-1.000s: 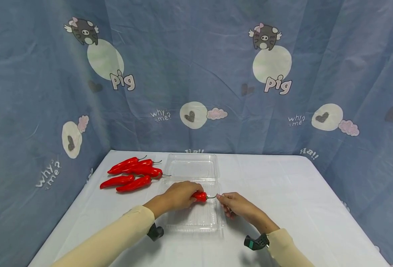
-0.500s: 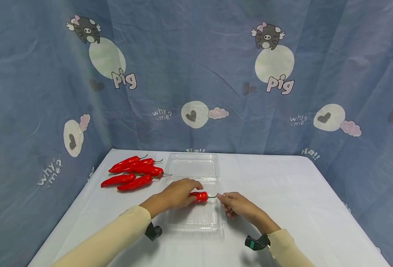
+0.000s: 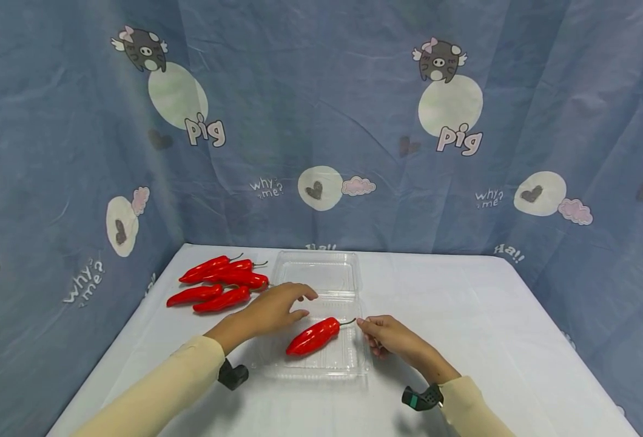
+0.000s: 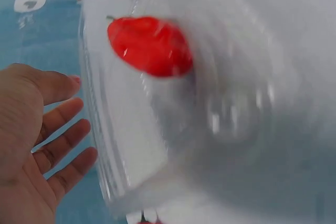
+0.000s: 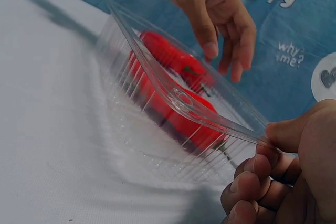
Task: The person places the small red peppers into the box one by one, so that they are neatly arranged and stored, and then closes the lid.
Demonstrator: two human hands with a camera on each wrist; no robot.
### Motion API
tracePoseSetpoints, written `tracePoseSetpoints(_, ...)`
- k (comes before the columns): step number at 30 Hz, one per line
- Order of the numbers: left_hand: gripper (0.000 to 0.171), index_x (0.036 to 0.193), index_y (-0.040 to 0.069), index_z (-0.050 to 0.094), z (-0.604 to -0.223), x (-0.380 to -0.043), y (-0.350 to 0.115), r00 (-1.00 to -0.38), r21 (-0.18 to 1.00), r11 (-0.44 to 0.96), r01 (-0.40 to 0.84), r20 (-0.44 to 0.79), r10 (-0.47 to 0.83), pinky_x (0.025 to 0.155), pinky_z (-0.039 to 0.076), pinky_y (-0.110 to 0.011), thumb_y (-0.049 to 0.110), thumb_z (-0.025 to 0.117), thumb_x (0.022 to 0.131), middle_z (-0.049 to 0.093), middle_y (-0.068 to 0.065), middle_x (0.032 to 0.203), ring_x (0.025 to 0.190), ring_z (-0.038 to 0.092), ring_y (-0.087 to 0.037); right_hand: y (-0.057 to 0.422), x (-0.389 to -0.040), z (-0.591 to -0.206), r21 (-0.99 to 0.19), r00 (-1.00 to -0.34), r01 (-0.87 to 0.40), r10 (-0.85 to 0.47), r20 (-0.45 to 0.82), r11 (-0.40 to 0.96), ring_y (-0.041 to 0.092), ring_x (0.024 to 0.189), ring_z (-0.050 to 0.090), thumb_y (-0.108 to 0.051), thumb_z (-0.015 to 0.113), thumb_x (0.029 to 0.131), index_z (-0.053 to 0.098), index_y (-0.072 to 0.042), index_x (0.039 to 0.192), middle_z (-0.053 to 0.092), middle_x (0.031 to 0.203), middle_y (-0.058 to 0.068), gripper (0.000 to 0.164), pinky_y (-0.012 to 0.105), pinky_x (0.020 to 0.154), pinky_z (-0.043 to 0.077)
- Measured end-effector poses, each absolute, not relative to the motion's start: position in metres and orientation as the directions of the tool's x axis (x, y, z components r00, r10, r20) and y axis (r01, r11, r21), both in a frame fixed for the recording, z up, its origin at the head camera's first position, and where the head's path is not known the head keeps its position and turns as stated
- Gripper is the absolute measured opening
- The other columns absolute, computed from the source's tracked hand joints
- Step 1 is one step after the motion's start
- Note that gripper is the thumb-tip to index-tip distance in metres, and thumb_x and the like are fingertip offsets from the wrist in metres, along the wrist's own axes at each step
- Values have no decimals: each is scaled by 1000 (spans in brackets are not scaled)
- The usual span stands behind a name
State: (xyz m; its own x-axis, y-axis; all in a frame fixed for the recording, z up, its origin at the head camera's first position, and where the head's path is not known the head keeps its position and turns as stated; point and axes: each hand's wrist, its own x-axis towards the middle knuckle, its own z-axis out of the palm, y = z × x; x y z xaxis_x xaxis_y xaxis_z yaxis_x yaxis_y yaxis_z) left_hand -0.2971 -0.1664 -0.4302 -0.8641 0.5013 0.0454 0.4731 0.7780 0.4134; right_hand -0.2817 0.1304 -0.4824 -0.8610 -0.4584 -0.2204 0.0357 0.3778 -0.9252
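Observation:
A red chili pepper with a thin green stem lies slantwise in the near half of a clear plastic clamshell box. My left hand hovers over the box's left side, fingers spread and apart from the pepper. In the left wrist view, that hand holds nothing. My right hand is at the box's right side, close to the stem tip. Its thumb and forefinger pinch the rim of the box, as the right wrist view shows; the pepper appears through the clear wall.
Several more red chili peppers lie grouped at the back left of the white table. The box's lid half is folded back, flat on the table. A blue patterned curtain encloses the back and sides.
My left hand has let go of the chili pepper and moved left and away, leaving the pepper in full view in the box. The right hand has stayed at the rim.

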Motion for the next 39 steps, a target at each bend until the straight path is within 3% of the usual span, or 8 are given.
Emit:
tracePoseSetpoints(7,44,132,26,63,-422,-302,-196,-907,425,809,405,76,414,94,56,-41,25,77,90,65,4,127,116,62,-20,130,-281,-480,-922,-861,33,-458,-223,386,13,57,47,-40,50,106,51,-7,76,49,66,0,45,26,51,40)
tracePoseSetpoints(20,40,130,16,64,-429,-314,-255,-923,380,841,384,149,354,97,53,-48,22,75,92,67,-3,125,115,63,-24,132,-282,-485,-925,-860,41,-459,-225,378,13,58,47,-39,50,106,50,-8,74,49,67,-1,44,26,52,40)
tracePoseSetpoints(28,46,132,13,63,-437,-317,-281,-941,355,872,338,131,312,99,51,-52,18,78,89,63,-8,128,120,55,-30,131,-282,-483,-920,-861,49,-449,-237,390,13,58,47,-38,50,106,50,-9,75,49,67,-1,43,26,53,41)
tracePoseSetpoints(39,55,133,8,61,-453,-321,-302,-972,328,916,231,47,228,101,48,-59,24,82,85,60,-15,133,129,48,-38,130,-283,-483,-920,-859,62,-449,-247,387,13,58,47,-38,49,106,50,-10,74,49,66,-1,43,25,52,41)
